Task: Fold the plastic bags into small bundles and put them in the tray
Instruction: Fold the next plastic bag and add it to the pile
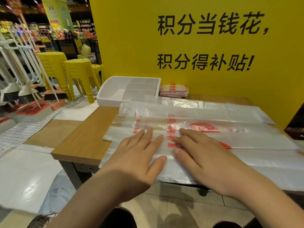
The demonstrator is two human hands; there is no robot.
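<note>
- The yellow wall [131,46] is standing right behind the table, carrying big black writing: "积分当钱花," above "积分得补贴!".
- The wooden table [85,140] is running from my knees to that wall.
- The plastic bag [230,145], translucent with red print, is lying spread flat across most of the table, its near edge hanging over the front. Its red characters are running sideways and I cannot read them surely through the creases; a red oval mark is showing beside them.
- Yellow stools [77,69] are standing stacked on the floor to the left, with brooms [24,89] leaning in a rack further left.
- The white tray [105,96], split into compartments, is sitting at the far left corner of the table, the bag's far edge touching it.
- My left hand [139,155] and right hand [202,155] are pressing side by side on the bag's middle, fingers [158,139] straight and flat, gripping nothing.
- A stack of red-printed bags [174,91] is resting between tray and wall.
- A dark box [296,125] is poking in at the right edge.
</note>
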